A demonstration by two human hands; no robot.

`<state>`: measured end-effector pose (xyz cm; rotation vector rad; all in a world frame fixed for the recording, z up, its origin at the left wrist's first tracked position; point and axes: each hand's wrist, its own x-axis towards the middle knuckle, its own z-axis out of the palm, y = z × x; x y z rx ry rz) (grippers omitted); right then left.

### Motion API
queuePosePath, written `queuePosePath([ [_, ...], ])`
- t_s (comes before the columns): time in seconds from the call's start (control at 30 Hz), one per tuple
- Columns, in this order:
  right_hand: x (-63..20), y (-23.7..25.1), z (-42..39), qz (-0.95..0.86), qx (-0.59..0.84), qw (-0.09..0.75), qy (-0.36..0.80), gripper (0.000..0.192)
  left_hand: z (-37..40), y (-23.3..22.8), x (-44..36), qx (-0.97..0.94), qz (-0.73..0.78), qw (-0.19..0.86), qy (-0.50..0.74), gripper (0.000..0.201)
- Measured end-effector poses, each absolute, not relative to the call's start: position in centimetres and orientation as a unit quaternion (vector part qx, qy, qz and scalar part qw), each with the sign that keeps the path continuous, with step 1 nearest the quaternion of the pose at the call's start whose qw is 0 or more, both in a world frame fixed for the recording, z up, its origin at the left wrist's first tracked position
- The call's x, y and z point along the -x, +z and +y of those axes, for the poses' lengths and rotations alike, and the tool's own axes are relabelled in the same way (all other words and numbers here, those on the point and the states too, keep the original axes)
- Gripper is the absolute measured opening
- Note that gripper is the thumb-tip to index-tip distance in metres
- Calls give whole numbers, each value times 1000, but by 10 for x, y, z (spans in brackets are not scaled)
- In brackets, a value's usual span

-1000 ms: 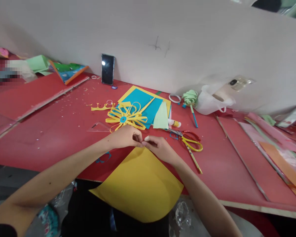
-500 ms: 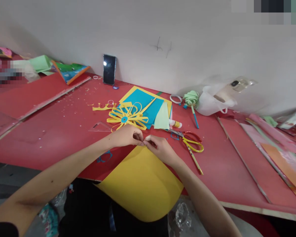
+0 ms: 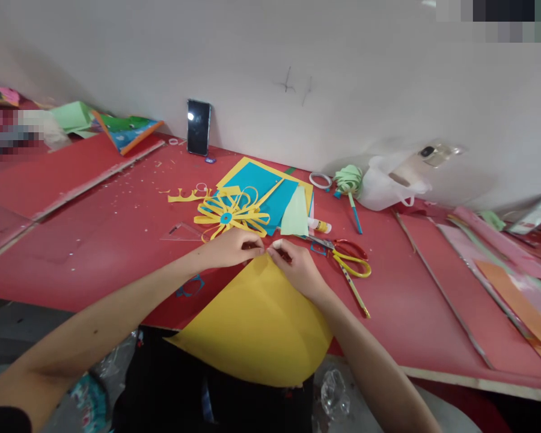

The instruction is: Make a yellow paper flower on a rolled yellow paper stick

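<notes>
A sheet of yellow paper (image 3: 256, 319) hangs over the table's front edge toward my lap, its lower side curved. At its far corner my left hand (image 3: 234, 245) is closed in a pinch, and my right hand (image 3: 293, 263) pinches the same corner right beside it. The fingertips nearly meet. Just beyond my left hand lies a flower of looped yellow paper strips (image 3: 256, 219) with a blue centre (image 3: 226, 218). Blue paper sheets (image 3: 247, 180) rest behind it, with a pale green piece (image 3: 295, 216) on top.
Scissors (image 3: 351, 263), a patterned pencil (image 3: 355, 291) and a glue stick (image 3: 320, 225) lie right of my hands. A phone (image 3: 199, 126) leans on the wall. Farther right are a tape roll (image 3: 320, 180), a green paper flower (image 3: 349, 180) and a white plastic bag (image 3: 379, 189).
The paper's lower edge has risen slightly and bent more, and its left corner has shifted left. Both hands keep pinching at the far corner, with the fingertips slightly farther apart.
</notes>
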<state>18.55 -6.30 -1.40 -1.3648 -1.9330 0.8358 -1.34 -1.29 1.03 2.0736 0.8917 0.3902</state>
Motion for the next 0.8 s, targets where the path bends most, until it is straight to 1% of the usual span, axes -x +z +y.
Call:
queuePosePath([
  [0.13, -185, -13, -63, -727, 515, 321, 322, 21, -13, 6, 12, -819, 359, 411, 177, 21],
  [0.3, -185, -13, -63, -740, 515, 305, 305, 22, -14, 6, 11, -807, 369, 423, 184, 19],
  [0.47, -185, -12, -64, -747, 512, 290, 309, 18, -15, 6, 11, -804, 372, 424, 188, 19],
  [0.63, -185, -11, -64, -750, 504, 290, 315, 16, -14, 5, 12, -801, 371, 427, 196, 13],
  [0.8, -186, -13, -63, -739, 496, 306, 337, 14, -13, 5, 12, -800, 365, 434, 197, 16],
])
